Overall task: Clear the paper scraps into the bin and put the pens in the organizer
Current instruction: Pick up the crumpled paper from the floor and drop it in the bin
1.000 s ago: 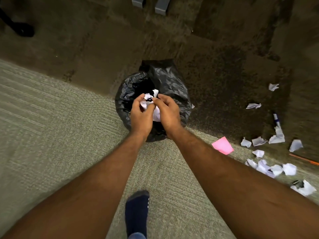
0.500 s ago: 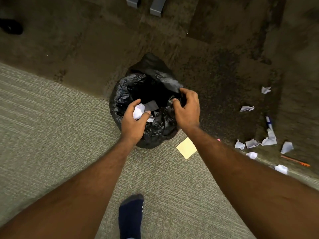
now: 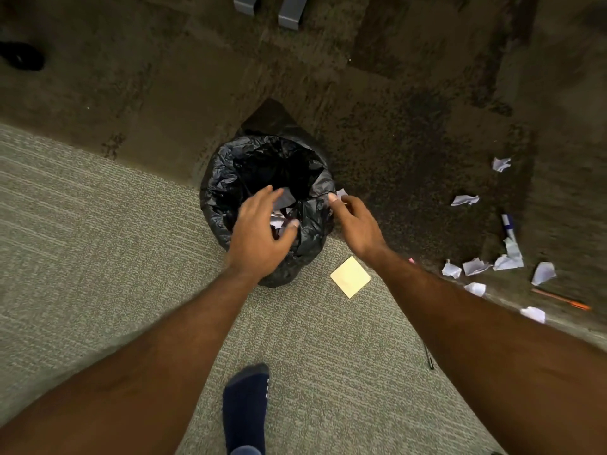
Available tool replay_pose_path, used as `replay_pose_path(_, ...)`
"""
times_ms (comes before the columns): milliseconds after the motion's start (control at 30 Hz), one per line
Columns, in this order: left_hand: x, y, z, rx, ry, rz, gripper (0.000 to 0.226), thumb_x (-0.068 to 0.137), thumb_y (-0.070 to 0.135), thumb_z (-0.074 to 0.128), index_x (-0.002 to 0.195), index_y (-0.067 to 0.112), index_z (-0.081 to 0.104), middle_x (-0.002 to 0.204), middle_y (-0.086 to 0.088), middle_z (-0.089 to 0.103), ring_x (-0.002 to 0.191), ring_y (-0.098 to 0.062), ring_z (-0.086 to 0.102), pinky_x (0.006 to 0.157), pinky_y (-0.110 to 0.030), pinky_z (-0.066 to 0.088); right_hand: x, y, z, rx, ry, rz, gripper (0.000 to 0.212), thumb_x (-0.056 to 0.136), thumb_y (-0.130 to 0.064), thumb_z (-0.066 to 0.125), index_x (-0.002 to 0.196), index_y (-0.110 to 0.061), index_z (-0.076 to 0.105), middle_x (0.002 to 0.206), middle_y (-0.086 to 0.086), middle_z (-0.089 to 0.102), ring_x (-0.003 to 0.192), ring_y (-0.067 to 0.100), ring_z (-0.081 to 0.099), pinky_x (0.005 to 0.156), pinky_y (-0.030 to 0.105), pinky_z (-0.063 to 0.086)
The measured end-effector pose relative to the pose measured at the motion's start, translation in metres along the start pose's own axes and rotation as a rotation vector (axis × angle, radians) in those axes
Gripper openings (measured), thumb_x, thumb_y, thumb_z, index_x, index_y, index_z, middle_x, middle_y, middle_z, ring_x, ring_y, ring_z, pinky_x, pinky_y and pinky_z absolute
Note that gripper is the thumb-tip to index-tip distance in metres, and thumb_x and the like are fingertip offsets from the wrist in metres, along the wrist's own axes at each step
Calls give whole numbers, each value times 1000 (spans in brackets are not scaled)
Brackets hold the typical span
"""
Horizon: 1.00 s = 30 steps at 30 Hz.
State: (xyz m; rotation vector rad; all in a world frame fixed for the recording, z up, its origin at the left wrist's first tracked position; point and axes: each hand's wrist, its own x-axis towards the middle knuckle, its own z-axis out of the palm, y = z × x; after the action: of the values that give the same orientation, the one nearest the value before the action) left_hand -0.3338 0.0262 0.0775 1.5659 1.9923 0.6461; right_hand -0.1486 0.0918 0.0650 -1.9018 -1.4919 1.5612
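Carpet covers the floor, pale and ribbed nearby, dark brown farther off. At the seam between the two stands the bin (image 3: 223, 178), lined with a black bag, with white paper (image 3: 278, 221) lying inside. The left hand (image 3: 259, 231) hovers over its mouth, fingers spread and holding nothing. The right hand (image 3: 356, 221) is at the bin's right rim with its fingers loosely bent. A small white scrap (image 3: 341, 193) sits at its fingertips, and I cannot tell whether they pinch it. A yellow sticky note (image 3: 350, 276) lies on the pale carpet just near-right of the bin. Farther right, paper scraps (image 3: 474, 266) are scattered over the dark carpet, with a blue pen (image 3: 507, 223) and an orange pen (image 3: 561, 299) among them. A black pen (image 3: 429, 357) lies beside the right forearm. A dark blue sock (image 3: 245, 408) shows at the near edge.
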Motion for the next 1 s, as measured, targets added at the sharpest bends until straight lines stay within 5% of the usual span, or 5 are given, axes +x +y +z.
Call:
replay_pose_path(200, -19, 36, 41, 663, -308, 365, 91, 88, 50, 52, 157, 18, 1, 165, -8, -13, 152, -25, -10, 123, -52, 4, -38, 52, -29, -47, 91, -10, 66, 92, -64, 49, 142, -21, 44, 143, 5, 55, 130, 20, 52, 106, 38, 41)
replay_pose_path(467, -39, 53, 70, 1089, -382, 402, 83, 89, 54, 44, 157, 17, 12, 163, -17, -16, 149, -35, -21, 118, -58, -12, -76, 118, -63, -175, 85, -20, 66, 94, -61, 46, 144, -18, 43, 148, 6, 50, 134, 21, 47, 104, 34, 36)
replay_pose_path(667, -65, 79, 84, 1015, -362, 419, 87, 89, 56, 42, 157, 16, 4, 163, -18, -15, 150, -35, -17, 119, -58, -3, -111, 151, -97, -261, 120, -57, 67, 91, -43, 63, 148, -17, 39, 150, 5, 46, 137, 22, 41, 107, 30, 32)
replay_pose_path(800, -71, 88, 102, 721, -492, 351, 86, 88, 50, 53, 157, 21, 10, 166, -10, -4, 152, -28, -3, 122, -48, 5, -124, 178, -118, -323, 137, -46, 67, 89, -36, 68, 147, -19, 38, 150, 2, 45, 138, 18, 40, 104, 23, 27)
replay_pose_path(1000, -37, 76, 144, 698, -638, 200, 98, 84, 49, 64, 157, 24, 2, 165, -8, -9, 152, -30, -5, 120, -52, 13, -101, 225, -145, -356, 125, -7, 68, 88, -34, 68, 147, -19, 38, 150, 3, 44, 137, 20, 41, 111, 33, 33)
